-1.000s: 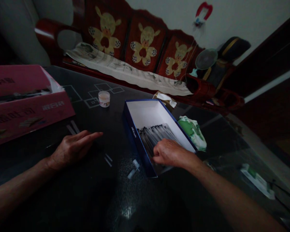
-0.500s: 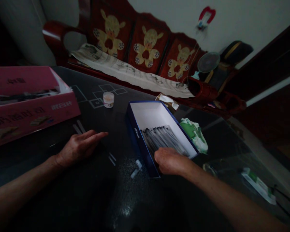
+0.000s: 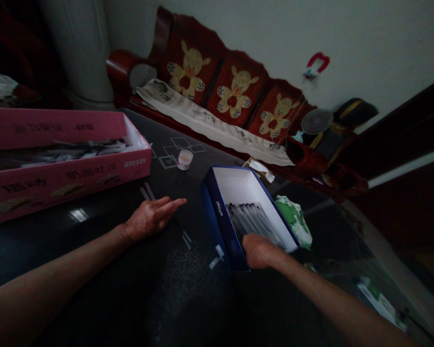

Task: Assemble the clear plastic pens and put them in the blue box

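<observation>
My left hand (image 3: 152, 217) rests on the dark tabletop with its fingers stretched out to the right, and I see nothing in it. My right hand (image 3: 259, 250) reaches over the near end of a blue box (image 3: 217, 212) with a white inside. Its fingers are curled down and hidden, so what they grip cannot be made out. Slim clear pens with dark ends (image 3: 253, 219) lie side by side in the blue box, next to the right hand. At the left stands a long pink carton (image 3: 72, 180) filled with a jumble of thin items, blurred.
A small clear tub (image 3: 184, 159) stands behind the left hand. Beyond the blue box are a tissue box (image 3: 262, 168) and a green-and-white packet (image 3: 292, 219). A green-and-white carton (image 3: 379, 301) lies at the right. A wooden sofa (image 3: 210, 82) borders the far side.
The view has swung left, so everything sits further right and more of the pink carton shows. Both hands keep about the same places beside and in the boxes.
</observation>
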{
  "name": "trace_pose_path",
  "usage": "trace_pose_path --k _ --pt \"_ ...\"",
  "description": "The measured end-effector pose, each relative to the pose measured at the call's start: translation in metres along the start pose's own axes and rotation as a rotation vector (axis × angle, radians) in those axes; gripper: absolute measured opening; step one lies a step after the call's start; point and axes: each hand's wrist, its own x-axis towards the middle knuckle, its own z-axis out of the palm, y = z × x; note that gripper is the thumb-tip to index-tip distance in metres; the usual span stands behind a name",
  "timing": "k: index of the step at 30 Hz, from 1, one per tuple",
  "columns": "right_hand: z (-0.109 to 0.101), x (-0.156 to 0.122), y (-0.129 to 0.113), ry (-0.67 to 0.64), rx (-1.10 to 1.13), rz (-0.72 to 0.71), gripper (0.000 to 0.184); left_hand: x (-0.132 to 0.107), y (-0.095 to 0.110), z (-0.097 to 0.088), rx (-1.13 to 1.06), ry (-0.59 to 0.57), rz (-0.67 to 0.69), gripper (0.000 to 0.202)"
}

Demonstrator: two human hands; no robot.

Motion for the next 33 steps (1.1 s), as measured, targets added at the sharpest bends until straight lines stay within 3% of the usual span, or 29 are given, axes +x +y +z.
trace_pose_path --k 3,6,8,11,15,18,23,29,33 --pt "-0.012 -0.013 0.020 0.088 0.098 -0.001 0.015 0.001 0.000 0.002 -0.021 0.062 -0.022 0.039" --pt "-0.031 -0.036 0.032 0.394 0.323 0.038 0.015 0.003 0.001 0.003 -0.066 0.093 -0.041 0.033" --pt "-0.040 -0.048 0.021 0.564 0.614 -0.061 0.018 0.003 0.001 0.002 -0.084 0.098 -0.039 0.027" --pt "-0.042 -0.041 -0.024 0.707 1.084 -0.303 0.020 0.004 0.002 0.000 -0.067 0.110 -0.023 0.025" --pt "-0.027 0.009 -0.091 0.730 1.530 -0.516 0.024 0.006 0.002 -0.002 -0.019 0.158 -0.027 0.026" --pt "-0.013 0.046 -0.118 0.783 1.700 -0.561 0.024 0.006 0.002 -0.001 -0.035 0.171 -0.018 0.025" --pt "0.005 0.078 -0.132 0.758 1.890 -0.599 0.019 0.007 0.004 -0.002 -0.081 0.155 0.016 0.026" --pt "0.011 0.089 -0.137 0.641 2.000 -0.648 0.022 0.008 0.005 -0.003 -0.113 0.125 0.023 0.025" --pt "0.011 0.093 -0.137 0.649 1.989 -0.663 0.021 0.007 0.004 -0.002 -0.118 0.105 0.015 0.026"
